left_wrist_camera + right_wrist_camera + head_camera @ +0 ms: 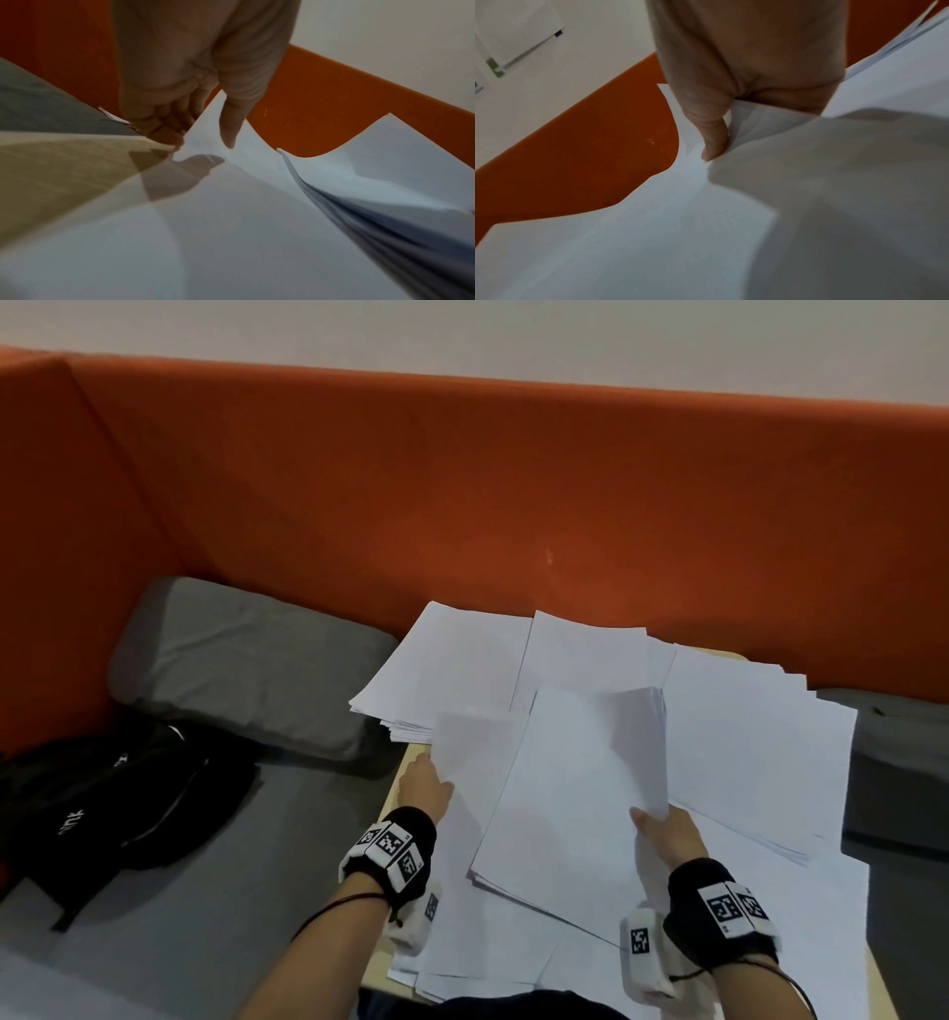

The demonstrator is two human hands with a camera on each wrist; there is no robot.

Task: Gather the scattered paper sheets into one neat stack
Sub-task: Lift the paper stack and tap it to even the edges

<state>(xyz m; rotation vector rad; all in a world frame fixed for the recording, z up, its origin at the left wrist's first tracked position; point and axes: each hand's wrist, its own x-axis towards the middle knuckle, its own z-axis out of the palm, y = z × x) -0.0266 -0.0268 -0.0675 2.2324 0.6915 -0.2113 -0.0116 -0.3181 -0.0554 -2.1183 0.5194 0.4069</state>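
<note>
Orange backrest [462, 480] behind blank paper sheets [744, 737]; left hand [423, 785] and right hand [667, 834] each pinch sheets.

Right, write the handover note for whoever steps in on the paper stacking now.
Left hand: pinches the left edge of a lifted sheet.
Right hand: grips a bundle of sheets, thumb on top, raised off the table.
Loose sheets lie fanned across the table; one batch overhangs the far left edge.
Done: one bundle partly gathered.
Left: collect the rest, square the edges into one stack.
</note>
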